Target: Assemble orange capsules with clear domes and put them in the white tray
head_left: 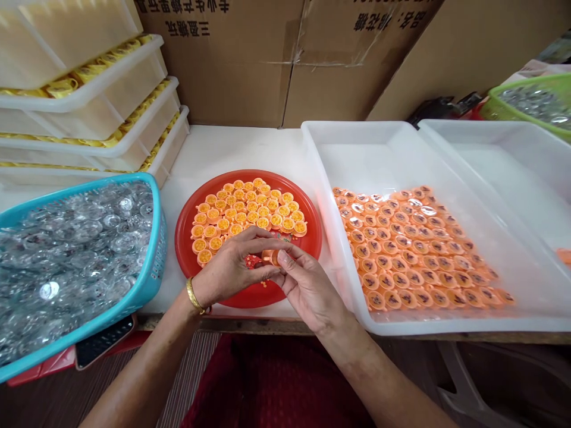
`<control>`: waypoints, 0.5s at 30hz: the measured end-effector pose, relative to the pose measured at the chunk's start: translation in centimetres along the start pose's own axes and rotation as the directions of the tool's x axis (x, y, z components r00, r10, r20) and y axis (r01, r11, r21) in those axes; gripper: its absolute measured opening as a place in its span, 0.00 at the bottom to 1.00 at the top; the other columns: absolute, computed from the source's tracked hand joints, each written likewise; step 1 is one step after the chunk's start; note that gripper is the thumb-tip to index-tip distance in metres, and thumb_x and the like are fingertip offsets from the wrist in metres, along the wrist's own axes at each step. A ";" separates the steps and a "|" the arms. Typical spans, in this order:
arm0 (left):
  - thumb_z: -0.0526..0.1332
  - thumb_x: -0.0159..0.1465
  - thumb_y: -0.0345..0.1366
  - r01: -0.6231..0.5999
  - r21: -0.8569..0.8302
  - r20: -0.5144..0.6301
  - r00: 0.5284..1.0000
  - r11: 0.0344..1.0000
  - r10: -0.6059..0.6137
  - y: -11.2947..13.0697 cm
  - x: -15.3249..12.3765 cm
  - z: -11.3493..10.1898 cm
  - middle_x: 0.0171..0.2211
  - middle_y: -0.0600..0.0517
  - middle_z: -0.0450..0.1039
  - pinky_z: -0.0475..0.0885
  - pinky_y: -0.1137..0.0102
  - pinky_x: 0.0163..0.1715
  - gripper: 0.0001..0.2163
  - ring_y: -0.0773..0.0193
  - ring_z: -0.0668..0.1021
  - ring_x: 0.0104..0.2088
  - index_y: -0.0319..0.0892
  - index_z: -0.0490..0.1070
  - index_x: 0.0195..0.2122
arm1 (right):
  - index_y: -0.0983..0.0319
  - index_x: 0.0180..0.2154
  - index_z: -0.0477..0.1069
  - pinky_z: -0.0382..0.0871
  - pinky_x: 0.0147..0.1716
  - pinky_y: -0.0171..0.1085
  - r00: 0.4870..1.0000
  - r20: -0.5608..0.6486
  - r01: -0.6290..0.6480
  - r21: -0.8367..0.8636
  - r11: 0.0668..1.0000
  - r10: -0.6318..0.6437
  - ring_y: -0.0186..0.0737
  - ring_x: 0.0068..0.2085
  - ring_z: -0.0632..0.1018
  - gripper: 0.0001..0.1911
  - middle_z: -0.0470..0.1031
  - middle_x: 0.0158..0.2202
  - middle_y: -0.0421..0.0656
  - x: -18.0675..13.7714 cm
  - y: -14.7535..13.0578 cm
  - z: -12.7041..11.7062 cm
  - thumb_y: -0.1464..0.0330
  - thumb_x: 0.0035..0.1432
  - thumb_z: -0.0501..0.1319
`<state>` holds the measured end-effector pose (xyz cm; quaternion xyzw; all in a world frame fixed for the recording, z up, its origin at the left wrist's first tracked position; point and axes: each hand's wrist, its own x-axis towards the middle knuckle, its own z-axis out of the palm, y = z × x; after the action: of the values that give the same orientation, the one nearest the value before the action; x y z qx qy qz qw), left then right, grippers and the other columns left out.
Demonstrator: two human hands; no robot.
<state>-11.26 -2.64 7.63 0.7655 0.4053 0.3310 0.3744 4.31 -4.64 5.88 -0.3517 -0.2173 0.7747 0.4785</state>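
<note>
My left hand [234, 264] and my right hand [307, 285] meet over the front of a red round tray [312, 238], fingers pinched together on one small orange cup piece [270, 257]. Behind the hands, several small orange cups with yellow filling [250, 211] lie in rows on the tray. A gold bracelet [194, 295] sits on my left wrist. To the right, a white bin [446, 154] holds rows of orange cups topped with clear lids [414, 249].
A blue basket [154, 261] full of clear plastic lids [66, 249] stands at the left. Stacked white trays [129, 101] with yellow pieces sit at the back left. Cardboard boxes [276, 59] line the back. A second white bin [513, 166] and a green basket [530, 98] are at right.
</note>
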 end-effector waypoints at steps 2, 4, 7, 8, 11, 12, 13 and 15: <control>0.64 0.61 0.35 0.009 -0.053 -0.009 1.000 0.999 -0.010 -0.1 0.0 0.3 0.46 0.47 0.73 0.71 0.62 0.49 0.16 0.61 0.75 0.47 0.50 0.73 0.51 | 0.59 0.35 0.75 0.72 0.36 0.33 0.999 -0.023 0.044 -0.015 0.999 -0.045 0.33 0.35 0.76 0.10 0.77 0.36 0.40 0.0 0.0 0.1 0.66 0.48 0.71; 0.64 0.61 0.34 0.019 -0.124 -0.025 0.999 0.992 -0.022 -0.3 0.0 0.8 0.47 0.47 0.74 0.72 0.63 0.49 0.16 0.61 0.75 0.48 0.49 0.73 0.51 | 0.60 0.34 0.75 0.73 0.37 0.34 0.997 -0.030 0.076 -0.028 0.997 -0.077 0.35 0.36 0.76 0.10 0.76 0.36 0.41 0.1 0.0 0.2 0.66 0.48 0.70; 0.63 0.61 0.33 0.060 -0.215 -0.076 0.994 0.975 -0.078 -0.4 -0.2 2.0 0.48 0.47 0.75 0.72 0.63 0.48 0.16 0.60 0.76 0.48 0.48 0.72 0.51 | 0.60 0.34 0.75 0.73 0.38 0.35 0.995 -0.039 0.094 -0.017 0.995 -0.095 0.36 0.36 0.76 0.09 0.76 0.34 0.41 0.4 0.1 0.3 0.67 0.49 0.70; 0.63 0.61 0.34 0.084 -0.238 -0.100 0.989 0.968 -0.110 -0.4 -0.3 2.6 0.48 0.48 0.75 0.72 0.63 0.48 0.16 0.60 0.76 0.48 0.48 0.72 0.51 | 0.60 0.34 0.75 0.74 0.38 0.35 0.994 -0.045 0.099 -0.009 0.995 -0.099 0.35 0.36 0.76 0.09 0.76 0.33 0.40 0.3 0.2 0.4 0.67 0.49 0.70; 0.63 0.61 0.36 0.160 -0.325 -0.183 0.956 0.932 -0.228 0.0 -0.6 4.1 0.50 0.48 0.75 0.72 0.62 0.51 0.16 0.60 0.76 0.49 0.47 0.72 0.51 | 0.61 0.35 0.75 0.74 0.38 0.36 0.992 -0.058 0.114 0.004 0.993 -0.114 0.34 0.34 0.76 0.10 0.75 0.32 0.39 -0.1 0.1 0.4 0.67 0.48 0.70; 0.63 0.60 0.37 0.183 -0.366 -0.200 0.942 0.912 -0.269 0.3 -0.8 4.4 0.50 0.48 0.74 0.72 0.62 0.51 0.18 0.59 0.76 0.49 0.47 0.71 0.52 | 0.61 0.36 0.74 0.74 0.38 0.37 0.992 -0.054 0.115 -0.004 0.993 -0.115 0.34 0.33 0.76 0.11 0.75 0.32 0.39 -0.3 -0.2 0.3 0.66 0.49 0.70; 0.64 0.60 0.38 0.203 -0.414 -0.210 0.927 0.888 -0.310 0.6 -0.9 4.6 0.50 0.47 0.74 0.73 0.62 0.50 0.20 0.59 0.77 0.48 0.47 0.69 0.54 | 0.61 0.36 0.74 0.74 0.38 0.37 0.991 -0.051 0.121 -0.025 0.992 -0.123 0.34 0.33 0.76 0.12 0.75 0.33 0.39 -0.3 -0.9 0.0 0.65 0.49 0.69; 0.63 0.60 0.42 0.267 -0.493 -0.174 0.902 0.828 -0.394 1.1 -1.1 4.6 0.48 0.47 0.75 0.76 0.63 0.44 0.26 0.60 0.80 0.42 0.48 0.62 0.60 | 0.61 0.38 0.74 0.74 0.38 0.39 0.985 -0.056 0.158 -0.110 0.981 -0.165 0.35 0.33 0.77 0.15 0.75 0.33 0.40 -0.1 -3.4 -1.2 0.63 0.49 0.69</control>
<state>-7.63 -5.42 6.01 0.5206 0.4900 0.4471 0.5376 7.24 -3.18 7.44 -0.3826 -0.2701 0.7088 0.5275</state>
